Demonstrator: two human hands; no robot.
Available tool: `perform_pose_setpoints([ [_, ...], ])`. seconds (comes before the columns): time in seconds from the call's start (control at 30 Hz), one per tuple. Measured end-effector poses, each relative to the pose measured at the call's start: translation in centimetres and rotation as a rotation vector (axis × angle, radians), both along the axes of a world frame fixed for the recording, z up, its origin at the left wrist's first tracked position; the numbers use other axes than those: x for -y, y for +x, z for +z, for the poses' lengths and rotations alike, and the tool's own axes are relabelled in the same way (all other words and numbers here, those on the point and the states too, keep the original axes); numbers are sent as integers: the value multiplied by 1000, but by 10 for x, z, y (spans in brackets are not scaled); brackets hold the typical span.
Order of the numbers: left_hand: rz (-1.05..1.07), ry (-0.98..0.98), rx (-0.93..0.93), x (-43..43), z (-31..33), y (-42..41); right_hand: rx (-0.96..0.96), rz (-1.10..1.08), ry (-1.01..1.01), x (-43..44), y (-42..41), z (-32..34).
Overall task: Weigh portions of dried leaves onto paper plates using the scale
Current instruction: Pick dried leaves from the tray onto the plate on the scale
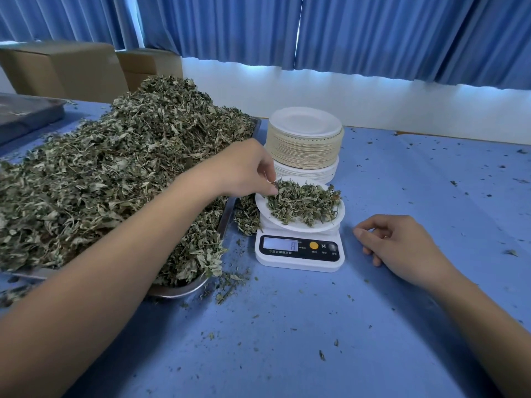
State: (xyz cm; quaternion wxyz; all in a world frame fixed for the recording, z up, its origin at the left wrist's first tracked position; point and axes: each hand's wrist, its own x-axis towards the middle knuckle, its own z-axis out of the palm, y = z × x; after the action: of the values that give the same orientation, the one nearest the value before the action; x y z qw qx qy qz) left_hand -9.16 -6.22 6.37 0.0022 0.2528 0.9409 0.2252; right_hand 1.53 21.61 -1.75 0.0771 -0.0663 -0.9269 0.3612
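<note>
Nearest, blue table [287,326] with scattered leaf crumbs. Right hand [399,242] rests on it just right of the scale [298,251], fingers loosely curled, holding nothing. Scale's display is lit, its reading unclear. Paper plate [301,226] sits tilted on the scale, carrying a portion of dried leaves [304,202]. Left hand [244,170] reaches over the plate's left rim, fingertips pinching a few leaves of that portion. Left of the scale, metal tray [184,290] heaped with a pile of dried leaves [115,168], some spilling over. Behind the scale, stack of paper plates [304,139]. Farther back, cardboard boxes [63,67] and blue curtains [373,33].
</note>
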Motion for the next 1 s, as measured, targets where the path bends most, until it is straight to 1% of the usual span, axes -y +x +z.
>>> perform_pose_setpoints([
  [0.07, -6, -30, 19, -4, -7, -2, -1, 3, -2, 0, 0, 0],
  [0.17, -20, -23, 62, -8, -16, -3, -6, 2, -15, -1, 0, -1],
  [0.27, -35, -10, 45, -13, -24, -1, -5, 4, -11, -1, 0, -1],
  [0.37, -34, 27, -14, -15, -25, -1, -5, 6, -5, 0, 0, 0],
  [0.53, 27, 126, -94, -11, -18, -2, -5, -1, -23, 0, 1, 0],
  [0.7, 96, 228, -126, -8, -16, -3, 1, -7, -28, 1, 0, 0],
  [0.8, 106, 252, -100, -8, -15, -3, 5, -8, -36, 0, -1, -1],
  [0.93, 116, 201, -125, -4, -5, -1, 3, -9, -31, 0, -1, -2],
  [1.0, 207, 123, -138, 8, 3, -5, -24, -22, -50, 0, -1, -3],
])
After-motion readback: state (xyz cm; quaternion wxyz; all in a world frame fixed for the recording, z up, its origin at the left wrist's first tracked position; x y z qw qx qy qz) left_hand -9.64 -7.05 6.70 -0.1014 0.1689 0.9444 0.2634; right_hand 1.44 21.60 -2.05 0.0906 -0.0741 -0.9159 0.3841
